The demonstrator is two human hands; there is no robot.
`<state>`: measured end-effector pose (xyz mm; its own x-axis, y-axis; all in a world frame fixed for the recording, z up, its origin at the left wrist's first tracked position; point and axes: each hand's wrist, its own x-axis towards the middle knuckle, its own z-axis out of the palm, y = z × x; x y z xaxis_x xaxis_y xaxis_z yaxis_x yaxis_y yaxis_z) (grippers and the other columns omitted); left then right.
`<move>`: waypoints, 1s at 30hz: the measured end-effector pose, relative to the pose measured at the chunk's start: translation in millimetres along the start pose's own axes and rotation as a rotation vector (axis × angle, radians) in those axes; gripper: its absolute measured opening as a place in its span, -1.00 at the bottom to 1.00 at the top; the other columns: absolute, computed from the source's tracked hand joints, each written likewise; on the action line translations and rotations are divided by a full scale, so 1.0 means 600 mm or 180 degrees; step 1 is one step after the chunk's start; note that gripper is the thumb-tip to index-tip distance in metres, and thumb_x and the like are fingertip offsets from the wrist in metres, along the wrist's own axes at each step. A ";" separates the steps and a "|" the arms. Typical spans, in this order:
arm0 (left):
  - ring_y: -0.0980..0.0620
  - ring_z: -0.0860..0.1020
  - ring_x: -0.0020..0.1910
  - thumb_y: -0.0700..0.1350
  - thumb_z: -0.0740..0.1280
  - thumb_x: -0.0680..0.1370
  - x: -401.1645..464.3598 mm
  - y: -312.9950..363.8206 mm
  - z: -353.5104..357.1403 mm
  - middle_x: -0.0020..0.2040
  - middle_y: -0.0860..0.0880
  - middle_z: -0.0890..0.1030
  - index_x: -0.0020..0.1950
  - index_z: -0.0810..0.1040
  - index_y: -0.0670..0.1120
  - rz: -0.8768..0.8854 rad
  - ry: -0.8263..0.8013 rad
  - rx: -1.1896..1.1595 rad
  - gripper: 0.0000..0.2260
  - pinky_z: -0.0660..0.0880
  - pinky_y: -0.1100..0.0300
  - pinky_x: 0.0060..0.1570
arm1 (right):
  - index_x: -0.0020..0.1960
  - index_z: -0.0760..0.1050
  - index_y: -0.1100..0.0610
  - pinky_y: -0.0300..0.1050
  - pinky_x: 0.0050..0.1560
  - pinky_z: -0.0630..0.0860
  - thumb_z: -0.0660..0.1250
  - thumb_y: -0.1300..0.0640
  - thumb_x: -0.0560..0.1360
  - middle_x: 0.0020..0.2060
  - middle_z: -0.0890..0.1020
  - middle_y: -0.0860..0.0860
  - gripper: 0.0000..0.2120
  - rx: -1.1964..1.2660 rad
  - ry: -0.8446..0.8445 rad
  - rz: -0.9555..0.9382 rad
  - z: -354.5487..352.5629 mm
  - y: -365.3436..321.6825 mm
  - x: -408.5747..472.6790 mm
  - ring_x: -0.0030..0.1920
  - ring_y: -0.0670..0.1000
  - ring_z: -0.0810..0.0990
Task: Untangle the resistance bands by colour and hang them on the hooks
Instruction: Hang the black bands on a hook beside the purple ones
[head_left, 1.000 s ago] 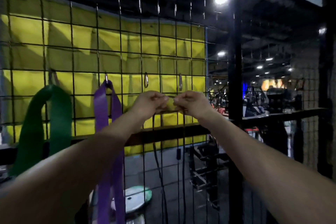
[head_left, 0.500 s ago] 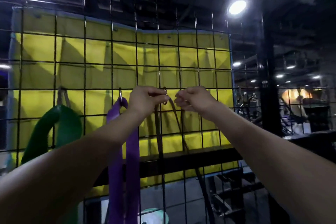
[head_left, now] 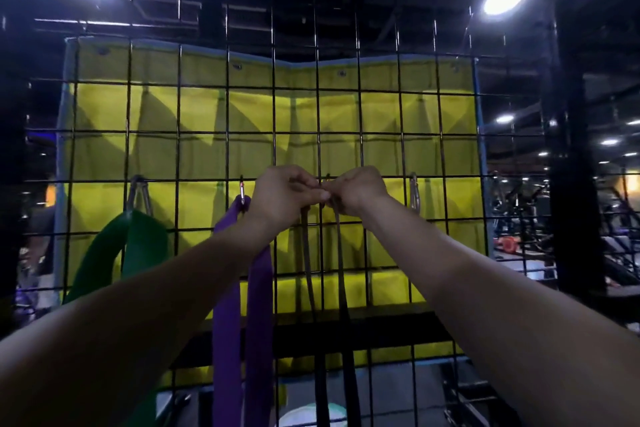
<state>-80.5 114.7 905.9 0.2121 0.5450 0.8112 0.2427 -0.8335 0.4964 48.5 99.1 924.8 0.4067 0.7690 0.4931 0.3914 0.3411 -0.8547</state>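
both hands [head_left: 322, 196] pinch the dark band [head_left: 341, 274] right of the purple band [head_left: 239, 288]; seat its loop fully in the hook.

Three bands hang side by side on the grid [head_left: 381, 135]. The wide band [head_left: 104, 260] is leftmost, the middle band [head_left: 259, 305] beside it, the thin band [head_left: 341, 270] rightmost. A tarp [head_left: 194, 114] hangs behind.

Green band [head_left: 138, 246], purple band [head_left: 259, 288], yellow mat [head_left: 207, 107].

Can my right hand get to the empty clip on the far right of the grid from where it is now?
Probably yes: the empty clip hangs just beside the right hand, nothing between them, but that hand pinches the dark band.
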 end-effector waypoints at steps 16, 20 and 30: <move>0.12 0.57 -0.18 -0.12 0.47 0.38 0.004 0.001 -0.003 -0.24 0.10 0.60 -0.22 0.61 0.00 0.0129 -0.0050 0.0061 -0.93 0.53 0.11 -0.03 | 0.06 0.51 0.38 -0.08 -0.18 0.57 0.36 0.24 0.48 -0.31 0.56 0.15 -0.76 0.0191 -0.0544 0.0078 -0.024 -0.024 -0.024 -0.35 0.03 0.56; 0.07 0.59 -0.17 -0.10 0.45 0.40 0.007 -0.003 -0.005 -0.25 0.05 0.61 -0.18 0.62 -0.06 0.0126 -0.0072 0.0029 -0.94 0.56 0.03 0.01 | 0.15 0.48 0.41 -0.09 -0.20 0.58 0.40 0.24 0.45 -0.19 0.60 0.21 -0.66 0.0436 -0.0450 0.0260 -0.022 -0.022 -0.025 -0.34 0.05 0.57; -0.16 0.64 -0.12 -0.21 0.42 0.44 0.002 0.008 -0.029 -0.17 -0.24 0.64 -0.16 0.63 -0.13 -0.0017 -0.0195 -0.0283 -0.99 0.56 -0.13 0.08 | 0.00 0.50 0.33 -0.25 -0.51 0.57 0.38 0.28 0.46 -0.18 0.59 0.14 -0.84 0.0745 -0.0756 0.0668 -0.022 -0.038 -0.027 -0.21 0.01 0.59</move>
<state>-95.4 109.6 914.8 0.2692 0.5518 0.7893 0.1597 -0.8338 0.5284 43.9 71.7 938.7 0.2447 0.9295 0.2760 0.1103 0.2561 -0.9603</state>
